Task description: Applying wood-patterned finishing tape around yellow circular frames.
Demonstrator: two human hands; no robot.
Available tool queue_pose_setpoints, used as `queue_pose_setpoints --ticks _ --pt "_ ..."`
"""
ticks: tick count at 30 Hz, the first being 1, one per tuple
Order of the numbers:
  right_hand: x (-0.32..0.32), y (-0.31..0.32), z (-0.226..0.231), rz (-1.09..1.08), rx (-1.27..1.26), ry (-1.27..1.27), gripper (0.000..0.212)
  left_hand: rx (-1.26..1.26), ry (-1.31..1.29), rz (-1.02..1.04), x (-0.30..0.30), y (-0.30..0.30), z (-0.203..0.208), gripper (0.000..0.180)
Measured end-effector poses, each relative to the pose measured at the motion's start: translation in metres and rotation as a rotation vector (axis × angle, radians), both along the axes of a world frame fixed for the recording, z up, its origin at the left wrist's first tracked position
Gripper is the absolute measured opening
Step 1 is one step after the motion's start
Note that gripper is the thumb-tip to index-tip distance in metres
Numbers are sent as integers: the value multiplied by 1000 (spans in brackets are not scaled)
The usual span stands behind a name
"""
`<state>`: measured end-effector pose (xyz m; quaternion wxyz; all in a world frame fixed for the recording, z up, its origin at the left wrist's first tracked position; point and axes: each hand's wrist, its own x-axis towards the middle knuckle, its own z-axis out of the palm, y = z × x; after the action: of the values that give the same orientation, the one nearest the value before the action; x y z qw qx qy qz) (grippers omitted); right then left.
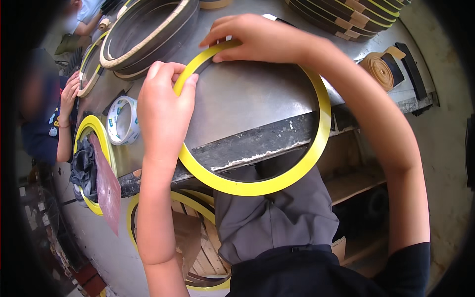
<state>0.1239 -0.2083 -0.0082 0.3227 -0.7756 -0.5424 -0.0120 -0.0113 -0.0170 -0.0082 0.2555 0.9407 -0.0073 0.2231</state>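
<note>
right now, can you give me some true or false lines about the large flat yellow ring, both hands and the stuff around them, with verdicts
1. The bare left hand grips the large flat yellow ring. True.
2. The bare right hand holds the white cylindrical tape roll. False: that hand is on the ring; the roll sits on the grey metal table.
3. A coiled tan strip is on the picture's right side. True.
4. The ring lies wholly over the table. False: its near part reaches past the edge, above the grey cloth trousers.
5. Another person's hand shows at the picture's left. True.
</note>
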Motion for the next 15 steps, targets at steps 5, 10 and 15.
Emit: queue_pose_setpoints --ticks 5,10,15 --pt "-15 -40 21 -256 -236 -127 30 -21 9 -5 0 -1 2 19" --pt "-21 -47 15 -296 -96 -68 22 130 153 -103 23 10 16 26" --pt "-18 -44 1 -340 -20 -69 22 54 164 -178 38 15 10 29"
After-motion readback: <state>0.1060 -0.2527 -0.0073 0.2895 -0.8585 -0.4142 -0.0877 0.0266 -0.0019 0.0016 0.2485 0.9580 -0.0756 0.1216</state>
